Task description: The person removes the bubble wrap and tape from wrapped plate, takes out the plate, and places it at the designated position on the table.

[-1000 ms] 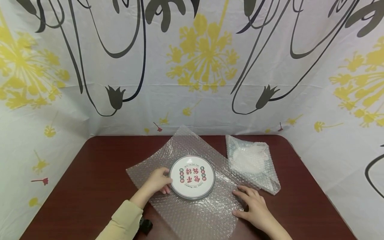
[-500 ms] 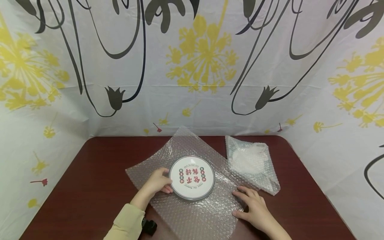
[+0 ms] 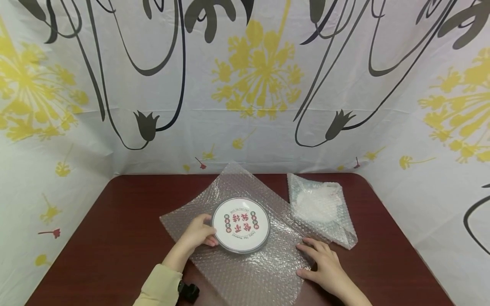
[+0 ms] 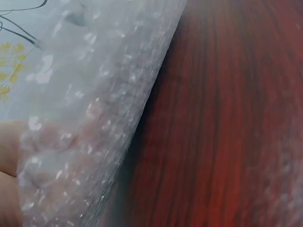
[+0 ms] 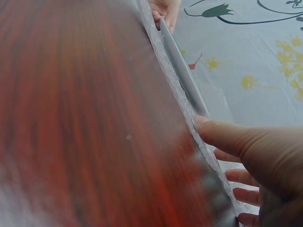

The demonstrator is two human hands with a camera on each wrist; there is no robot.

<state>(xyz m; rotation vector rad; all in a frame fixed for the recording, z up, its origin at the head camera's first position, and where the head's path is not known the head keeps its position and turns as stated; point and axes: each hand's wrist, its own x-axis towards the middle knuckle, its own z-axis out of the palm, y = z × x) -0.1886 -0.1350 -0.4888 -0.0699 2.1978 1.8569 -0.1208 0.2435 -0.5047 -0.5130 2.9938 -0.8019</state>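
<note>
A round white plate (image 3: 241, 225) with red and green printed characters lies on a sheet of bubble wrap (image 3: 260, 276) in the head view. At its left rim my left hand (image 3: 197, 233) pinches the edge, thumb toward the top and fingers lower down. In the left wrist view the bubble wrap (image 4: 104, 94) covers much of the frame, with fingers (image 4: 7, 175) at the left edge. My right hand (image 3: 323, 263) rests on the wrap's right edge with fingers spread. From the right wrist, the plate (image 5: 182, 71) shows edge-on beyond my right hand (image 5: 255, 161).
A bubble-wrapped white item (image 3: 317, 204) lies at the back right, beside the sheet. The dark red table (image 3: 115, 233) ends at a patterned white cloth (image 3: 229, 85) behind and at both sides. A black device (image 3: 188, 292) sits at the left wrist.
The plate has shifted slightly left on the wrap with my left hand at its rim. My right hand and the bubble wrap have stayed in place.
</note>
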